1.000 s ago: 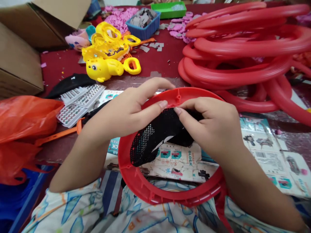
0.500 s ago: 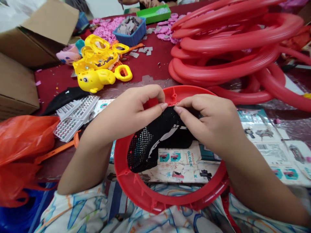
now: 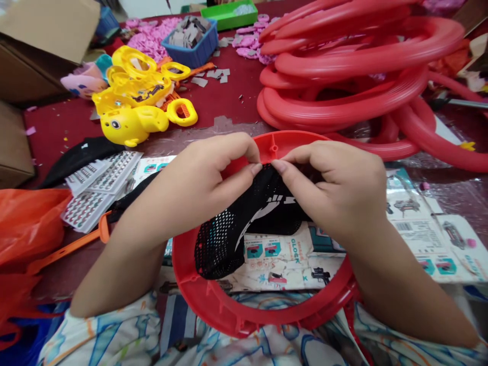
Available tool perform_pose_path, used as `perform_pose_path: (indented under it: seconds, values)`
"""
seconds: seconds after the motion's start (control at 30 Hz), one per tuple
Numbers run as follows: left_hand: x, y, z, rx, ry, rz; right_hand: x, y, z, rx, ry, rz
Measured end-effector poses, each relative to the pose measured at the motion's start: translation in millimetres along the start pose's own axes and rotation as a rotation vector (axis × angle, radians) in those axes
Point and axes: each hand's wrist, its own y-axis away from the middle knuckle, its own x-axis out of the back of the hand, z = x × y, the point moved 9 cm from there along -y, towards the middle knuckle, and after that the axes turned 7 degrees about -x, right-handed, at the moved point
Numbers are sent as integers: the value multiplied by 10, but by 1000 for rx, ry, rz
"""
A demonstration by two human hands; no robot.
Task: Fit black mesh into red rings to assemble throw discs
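Observation:
A red plastic ring (image 3: 213, 305) rests between my lap and the table edge. A black mesh net (image 3: 224, 236) hangs inside it from its far rim. My left hand (image 3: 202, 178) pinches the net's upper edge against the far rim, thumb and fingers closed. My right hand (image 3: 335, 183) pinches the same edge right beside it, fingertips almost touching the left ones near a small peg on the rim. Printed cards (image 3: 282, 259) show through the ring.
A pile of red rings (image 3: 354, 76) fills the back right. Yellow toy parts (image 3: 133, 101) lie at the back left, with a blue tray (image 3: 192, 43), a green tray (image 3: 229, 15) and pink pieces behind. Sticker sheets (image 3: 99, 190), an orange bag (image 3: 26, 223) and cardboard boxes (image 3: 34, 56) sit left.
Both hands have closed in on the net's edge at the far rim, the left fingers curling from stretched out into a pinch. The view has shifted, so everything sits lower and further left.

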Motion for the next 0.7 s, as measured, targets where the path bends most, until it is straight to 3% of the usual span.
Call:
perform_pose_path:
  seconds: [0.33, 0.57, 0.7]
  values:
    - [35, 39, -20, 8, -128, 56, -17, -4, 61, -173, 12, 30]
    - [22, 32, -39, 42, -194, 50, -68, -5, 57, -195, 72, 32]
    - [41, 51, -117, 50, -120, 43, -99, 23, 32, -162, 45, -55]
